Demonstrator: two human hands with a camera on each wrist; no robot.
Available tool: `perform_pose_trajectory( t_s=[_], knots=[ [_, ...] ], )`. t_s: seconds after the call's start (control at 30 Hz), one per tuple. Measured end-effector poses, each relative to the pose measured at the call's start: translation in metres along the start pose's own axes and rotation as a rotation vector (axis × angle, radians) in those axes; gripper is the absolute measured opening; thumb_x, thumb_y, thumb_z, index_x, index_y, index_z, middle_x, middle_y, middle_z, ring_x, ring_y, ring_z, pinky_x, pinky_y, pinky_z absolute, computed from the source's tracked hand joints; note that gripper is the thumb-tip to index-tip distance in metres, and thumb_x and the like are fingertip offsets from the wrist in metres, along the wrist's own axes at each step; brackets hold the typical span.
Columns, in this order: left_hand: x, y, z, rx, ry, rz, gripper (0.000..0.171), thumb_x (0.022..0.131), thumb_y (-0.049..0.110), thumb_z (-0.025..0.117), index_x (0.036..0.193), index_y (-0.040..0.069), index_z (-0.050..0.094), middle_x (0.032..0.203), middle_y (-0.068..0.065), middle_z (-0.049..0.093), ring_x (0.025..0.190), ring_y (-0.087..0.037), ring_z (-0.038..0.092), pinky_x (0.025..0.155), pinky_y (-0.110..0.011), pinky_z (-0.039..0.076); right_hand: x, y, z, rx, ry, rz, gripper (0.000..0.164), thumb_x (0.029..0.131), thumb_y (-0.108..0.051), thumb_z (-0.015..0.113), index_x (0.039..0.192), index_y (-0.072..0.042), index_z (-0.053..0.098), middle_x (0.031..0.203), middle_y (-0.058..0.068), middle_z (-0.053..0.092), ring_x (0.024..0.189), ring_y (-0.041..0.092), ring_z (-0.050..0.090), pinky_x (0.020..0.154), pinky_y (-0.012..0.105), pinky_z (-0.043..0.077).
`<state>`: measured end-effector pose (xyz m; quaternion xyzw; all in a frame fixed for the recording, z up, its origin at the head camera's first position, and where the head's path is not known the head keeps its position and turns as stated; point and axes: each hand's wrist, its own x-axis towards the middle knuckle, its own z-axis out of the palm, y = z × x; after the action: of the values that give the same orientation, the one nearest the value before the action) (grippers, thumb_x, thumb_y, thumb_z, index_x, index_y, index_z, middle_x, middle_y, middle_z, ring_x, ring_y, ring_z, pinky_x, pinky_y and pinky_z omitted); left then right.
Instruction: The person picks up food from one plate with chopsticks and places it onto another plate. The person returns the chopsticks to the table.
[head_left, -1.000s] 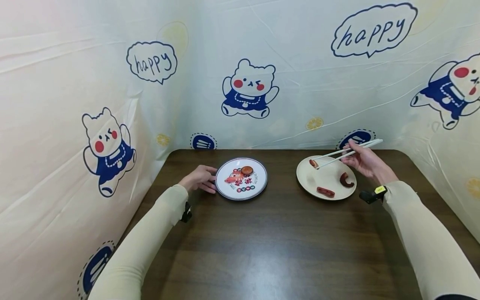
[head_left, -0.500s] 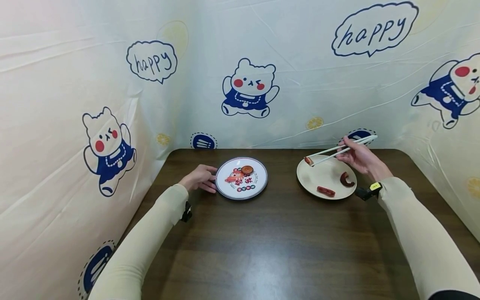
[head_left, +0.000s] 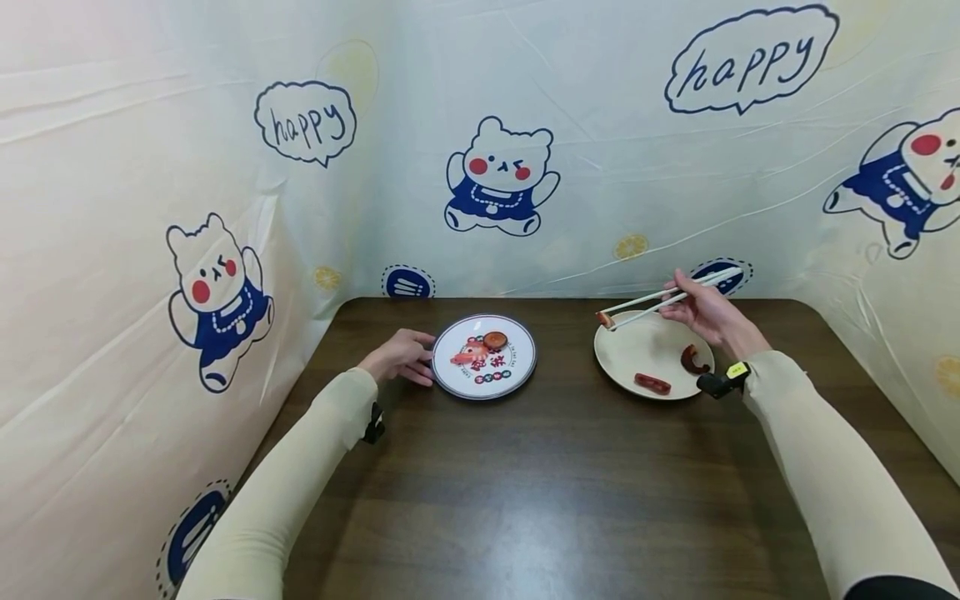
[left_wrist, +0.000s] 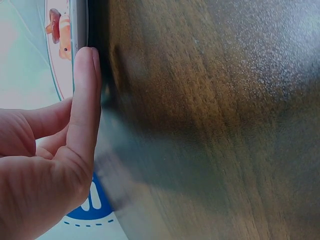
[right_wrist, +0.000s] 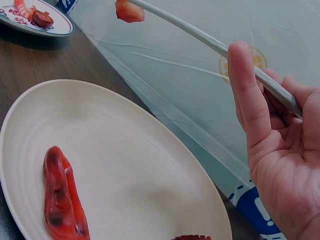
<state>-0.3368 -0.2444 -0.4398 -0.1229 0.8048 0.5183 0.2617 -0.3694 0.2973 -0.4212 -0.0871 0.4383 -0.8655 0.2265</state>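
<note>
My right hand [head_left: 703,310] holds white chopsticks [head_left: 654,302] above the far side of the cream plate [head_left: 626,354]. Between their tips is a small reddish-orange food piece [right_wrist: 130,11], above the plate's far-left rim. On that plate lie a slit red sausage [head_left: 652,383] and a curled, dark-red ridged piece [head_left: 693,360]. My left hand [head_left: 402,357] touches the left edge of a blue-rimmed printed plate [head_left: 457,385]. In the left wrist view, a straight finger [left_wrist: 85,85] lies along its rim. This plate bears a shrimp [head_left: 467,358] and a round brown piece [head_left: 495,340].
Both plates are near the back edge of the dark wooden table [head_left: 525,475], with a stretch of tabletop between them. A pale curtain [head_left: 405,167] with cartoon bears stands behind and at both sides. The far table edge meets the curtain.
My right hand has moved left with the chopsticks, carrying the food piece from over the plate to its far-left rim. My left hand and the printed plate have stayed in place.
</note>
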Motion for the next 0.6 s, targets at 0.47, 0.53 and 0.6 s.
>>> perform_pose_trajectory(
  t_s=[0.47, 0.53, 0.6],
  knots=[
    [-0.001, -0.001, -0.001, -0.004, -0.004, 0.009, 0.052, 0.097, 0.008, 0.052, 0.147, 0.010, 0.035, 0.107, -0.023, 0.057, 0.076, -0.030, 0.067, 0.071, -0.041, 0.058, 0.013, 0.009, 0.016, -0.020, 0.017, 0.001, 0.032, 0.103, -0.026, 0.038, 0.103, 0.001, 0.055, 0.087, 0.018, 0.065, 0.071, 0.032, 0.068, 0.071, 0.036, 0.058],
    [-0.001, -0.001, 0.000, -0.002, -0.003, 0.009, 0.052, 0.097, 0.008, 0.052, 0.147, 0.009, 0.035, 0.107, -0.023, 0.057, 0.076, -0.030, 0.067, 0.071, -0.041, 0.058, 0.015, 0.010, 0.018, -0.016, 0.018, 0.002, 0.032, 0.103, -0.026, 0.038, 0.102, 0.001, 0.055, 0.086, 0.018, 0.065, 0.070, 0.032, 0.068, 0.071, 0.036, 0.058],
    [-0.001, -0.001, 0.000, -0.007, 0.002, 0.001, 0.052, 0.097, 0.007, 0.052, 0.146, 0.010, 0.035, 0.106, -0.023, 0.058, 0.075, -0.030, 0.068, 0.071, -0.040, 0.058, 0.017, 0.012, 0.020, -0.008, 0.011, 0.007, 0.031, 0.103, -0.025, 0.038, 0.103, 0.002, 0.055, 0.086, 0.018, 0.065, 0.071, 0.033, 0.068, 0.071, 0.037, 0.058]
  ],
)
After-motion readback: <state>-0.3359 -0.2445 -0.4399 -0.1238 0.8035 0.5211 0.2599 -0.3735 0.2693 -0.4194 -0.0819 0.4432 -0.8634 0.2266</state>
